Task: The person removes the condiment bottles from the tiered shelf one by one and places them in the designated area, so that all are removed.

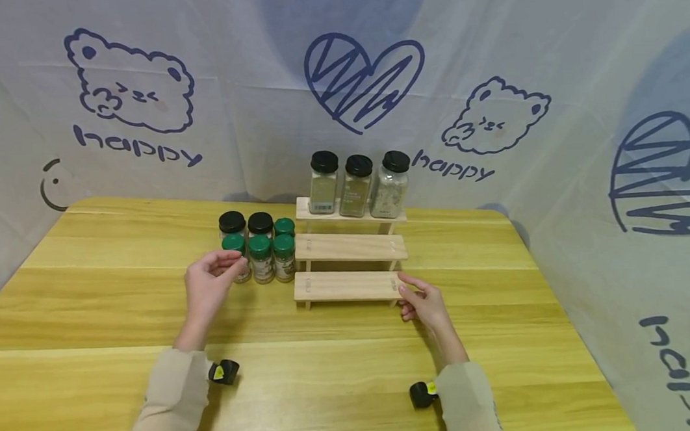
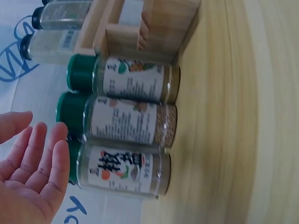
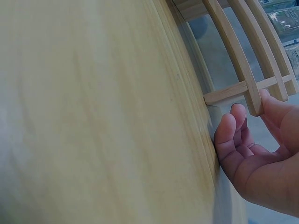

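My left hand is beside the front left green-capped spice jar, its thumb and index finger bent toward each other. In the left wrist view its fingers are apart and loosely bent near the green caps, with nothing between them. That view also shows the labels of three green-capped jars. My right hand is at the right end of a three-step wooden rack. It pinches the end of the lowest board, with the other fingers curled below the board.
Three tall black-capped jars stand on the top step. Black-capped jars and a green-capped one form the back row left of the rack. Behind the wooden table hangs a printed cloth.
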Motion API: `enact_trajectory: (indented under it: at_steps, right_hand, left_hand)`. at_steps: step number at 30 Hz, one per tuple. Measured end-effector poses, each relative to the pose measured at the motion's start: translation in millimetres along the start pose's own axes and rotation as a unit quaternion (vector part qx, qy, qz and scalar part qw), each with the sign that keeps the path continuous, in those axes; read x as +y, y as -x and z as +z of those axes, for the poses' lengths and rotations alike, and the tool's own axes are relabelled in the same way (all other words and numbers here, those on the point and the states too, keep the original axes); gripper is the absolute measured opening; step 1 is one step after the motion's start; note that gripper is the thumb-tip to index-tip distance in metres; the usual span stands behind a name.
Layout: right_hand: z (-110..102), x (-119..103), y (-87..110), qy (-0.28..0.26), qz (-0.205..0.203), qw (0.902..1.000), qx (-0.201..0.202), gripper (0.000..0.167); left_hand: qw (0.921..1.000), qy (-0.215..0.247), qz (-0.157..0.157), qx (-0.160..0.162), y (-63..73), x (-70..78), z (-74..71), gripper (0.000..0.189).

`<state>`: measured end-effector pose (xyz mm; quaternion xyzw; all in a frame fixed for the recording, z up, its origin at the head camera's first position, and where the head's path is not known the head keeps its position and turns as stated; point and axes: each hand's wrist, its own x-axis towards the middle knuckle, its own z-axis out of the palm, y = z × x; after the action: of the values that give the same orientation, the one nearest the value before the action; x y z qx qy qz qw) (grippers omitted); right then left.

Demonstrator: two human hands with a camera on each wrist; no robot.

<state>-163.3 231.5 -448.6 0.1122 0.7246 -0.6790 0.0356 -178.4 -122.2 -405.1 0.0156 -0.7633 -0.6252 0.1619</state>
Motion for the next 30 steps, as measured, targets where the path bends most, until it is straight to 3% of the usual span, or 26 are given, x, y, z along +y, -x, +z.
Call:
enact_trajectory:
  at_steps: [7,9,13,30]
  right_hand:
    - [0,0,0.1,-0.008,0.002,1.0,0.001,0.036]
    - [0,0,0.1,-0.008,0.002,1.0,0.003,0.036]
    - [1,-1,0.1,-0.007,0.001,1.0,0.004,0.036]
    - [0,-1,0.2,0.004,-0.001,1.0,-0.003,0.036]
  left_hand:
    - [0.999,0.025,0.005,-0.038,10.5,24.4,6.8,0.018]
    - [0.9988,0.023,0.011,-0.043,11.8,25.5,9.6,0.017]
    - [0.9981,0.015,0.028,-0.053,9.7,12.6,16.9,0.019]
    - [0.9951,0.026,0.027,-0.091,11.9,23.4,35.3,0.017]
